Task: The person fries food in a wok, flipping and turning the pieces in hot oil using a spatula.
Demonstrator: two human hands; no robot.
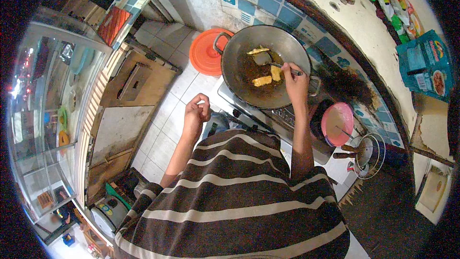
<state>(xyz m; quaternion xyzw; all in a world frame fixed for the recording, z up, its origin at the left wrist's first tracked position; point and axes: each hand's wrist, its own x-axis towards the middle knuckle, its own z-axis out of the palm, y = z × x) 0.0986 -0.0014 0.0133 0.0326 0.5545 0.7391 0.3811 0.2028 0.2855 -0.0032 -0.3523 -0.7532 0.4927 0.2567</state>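
Note:
A large wok with two loop handles sits on the stove, with dark oil in its bottom. Several golden fried pieces lie in the oil. My right hand reaches over the wok's right side, closed around the handle of a metal spatula. The blade rests low in the wok among the pieces. My left hand hovers in front of the wok on the left, fingers curled in, touching nothing; no object shows in it.
Left of the wok is an orange round lid. A pink bowl of pale batter and a wire strainer stand to the right. A glass display case is far left; a teal packet hangs right.

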